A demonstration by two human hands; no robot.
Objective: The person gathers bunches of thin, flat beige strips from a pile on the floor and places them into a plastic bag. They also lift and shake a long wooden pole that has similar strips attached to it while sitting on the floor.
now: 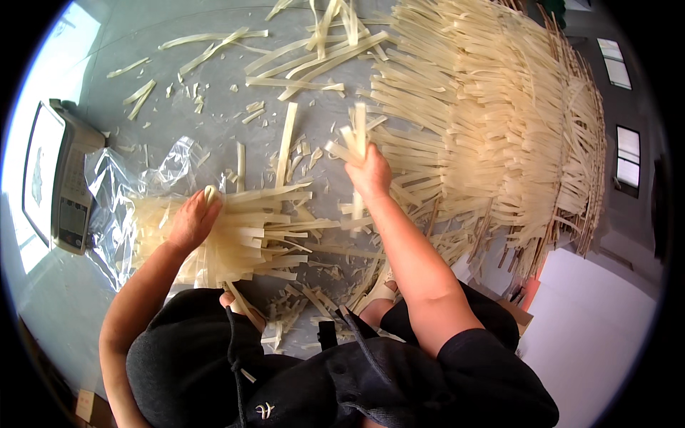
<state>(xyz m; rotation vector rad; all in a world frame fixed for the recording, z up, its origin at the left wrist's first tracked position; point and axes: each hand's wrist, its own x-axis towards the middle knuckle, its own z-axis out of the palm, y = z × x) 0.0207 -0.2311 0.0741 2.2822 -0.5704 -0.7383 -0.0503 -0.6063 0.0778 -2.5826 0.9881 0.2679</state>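
Pale yellow, flat dried strips, like wide noodles, are in both my hands. My left hand [191, 220] is closed at the top of a thick bundle of strips [232, 239], with a pale end showing by its fingertips. That bundle lies partly in a clear plastic bag [114, 185], its loose ends pointing right. My right hand [370, 172] grips a few strips [359, 125] that stick up past the fingers, slightly blurred. It is held over the floor, beside the left edge of a large layered stack of strips [492, 114].
A scale with a display [68, 185] stands at the left. Loose strips [314, 64] and broken bits [196, 96] litter the grey floor [214, 71]. Thin brown sticks [564, 71] run through the stack's right side. My feet [377, 299] are among scraps near me.
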